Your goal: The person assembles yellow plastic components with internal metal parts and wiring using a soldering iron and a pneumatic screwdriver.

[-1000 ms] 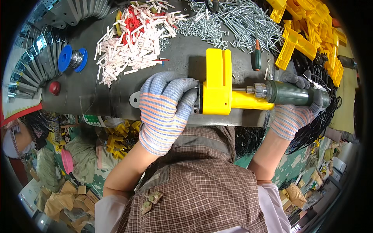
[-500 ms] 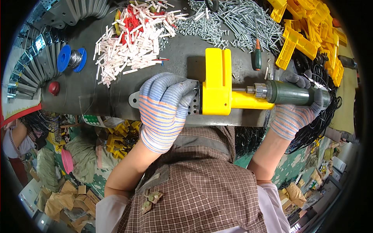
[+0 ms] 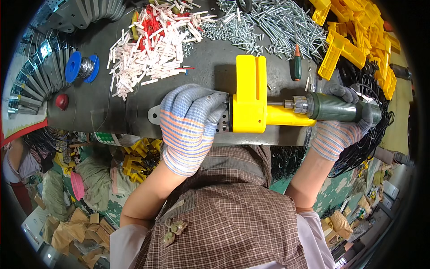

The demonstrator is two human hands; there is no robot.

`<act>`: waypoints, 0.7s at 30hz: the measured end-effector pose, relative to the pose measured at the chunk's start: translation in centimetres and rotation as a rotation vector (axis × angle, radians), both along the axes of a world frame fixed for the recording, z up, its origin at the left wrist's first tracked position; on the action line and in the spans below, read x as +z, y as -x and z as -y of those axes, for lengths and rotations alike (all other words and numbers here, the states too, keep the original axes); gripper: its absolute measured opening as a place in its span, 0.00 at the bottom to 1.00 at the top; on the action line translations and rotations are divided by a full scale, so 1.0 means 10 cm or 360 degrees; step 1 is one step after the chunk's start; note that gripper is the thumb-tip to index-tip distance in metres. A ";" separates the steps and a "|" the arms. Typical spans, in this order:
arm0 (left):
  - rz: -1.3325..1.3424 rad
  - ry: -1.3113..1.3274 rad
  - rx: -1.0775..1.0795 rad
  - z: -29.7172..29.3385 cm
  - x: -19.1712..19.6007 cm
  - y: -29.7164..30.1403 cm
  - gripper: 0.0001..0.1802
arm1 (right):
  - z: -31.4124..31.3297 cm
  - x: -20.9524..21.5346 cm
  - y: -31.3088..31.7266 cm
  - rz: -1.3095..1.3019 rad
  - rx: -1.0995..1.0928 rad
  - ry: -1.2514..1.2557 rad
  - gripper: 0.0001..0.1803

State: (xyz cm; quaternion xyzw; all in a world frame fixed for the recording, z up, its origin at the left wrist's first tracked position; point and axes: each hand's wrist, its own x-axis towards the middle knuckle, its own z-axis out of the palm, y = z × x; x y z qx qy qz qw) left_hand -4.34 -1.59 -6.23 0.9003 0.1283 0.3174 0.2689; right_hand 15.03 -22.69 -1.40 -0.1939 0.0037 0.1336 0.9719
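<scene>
My gloved left hand (image 3: 188,125) is closed round a metal bracket (image 3: 154,115), whose rounded, holed end sticks out on the left. Against the bracket's perforated plate sits a yellow plastic handle part (image 3: 249,89), its lower arm reaching right along the table. My gloved right hand (image 3: 342,127) grips a dark green power screwdriver (image 3: 333,106) lying sideways. Its silver chuck and bit point left, and the bit's tip goes out of sight at the yellow part's right side.
Behind my hands lie heaps of white sticks (image 3: 148,62) and screws (image 3: 286,27), with a green screwdriver (image 3: 297,65) close by. Yellow parts (image 3: 347,51) and black cables (image 3: 385,125) crowd the right. At left are a blue wire spool (image 3: 83,68), a red knob (image 3: 62,101) and stacked metal brackets (image 3: 49,67).
</scene>
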 end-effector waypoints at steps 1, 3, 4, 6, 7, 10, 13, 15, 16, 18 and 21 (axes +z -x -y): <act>0.0017 -0.0007 -0.0010 0.00 0.00 0.00 0.15 | 0.00 0.00 0.00 0.0005 0.0013 -0.0007 0.23; 0.0028 -0.0012 -0.0022 0.00 0.00 0.00 0.15 | 0.01 -0.01 0.00 0.0009 0.0016 -0.0013 0.23; 0.0030 -0.0036 -0.0016 0.00 0.01 0.00 0.15 | 0.00 -0.01 0.00 0.0010 0.0019 -0.0015 0.23; 0.0032 -0.0074 0.0012 0.01 0.01 0.00 0.15 | 0.00 -0.01 0.00 0.0004 0.0005 -0.0005 0.23; 0.0026 -0.0097 0.0012 0.01 0.01 0.00 0.15 | -0.01 -0.01 0.00 0.0003 -0.0001 -0.0016 0.23; 0.0022 -0.0145 0.0024 0.01 0.00 0.00 0.15 | -0.01 0.00 0.00 0.0010 -0.0026 0.0016 0.22; 0.0023 -0.0141 0.0027 0.02 -0.02 -0.01 0.15 | 0.00 0.00 0.00 -0.0028 0.0026 -0.0066 0.22; 0.0048 -0.0107 0.0039 0.03 -0.04 -0.04 0.14 | -0.01 -0.02 -0.01 -0.0022 -0.0032 -0.0016 0.22; 0.0049 -0.0111 0.0042 0.03 -0.04 -0.05 0.14 | -0.02 -0.03 -0.01 0.0019 -0.0015 -0.0027 0.22; 0.0041 -0.0111 0.0060 0.03 -0.02 -0.06 0.14 | -0.04 0.00 -0.04 0.0022 -0.0127 0.0134 0.21; 0.0072 0.0132 0.0025 -0.06 0.08 0.02 0.11 | -0.01 0.22 -0.14 0.0065 0.0034 0.0173 0.21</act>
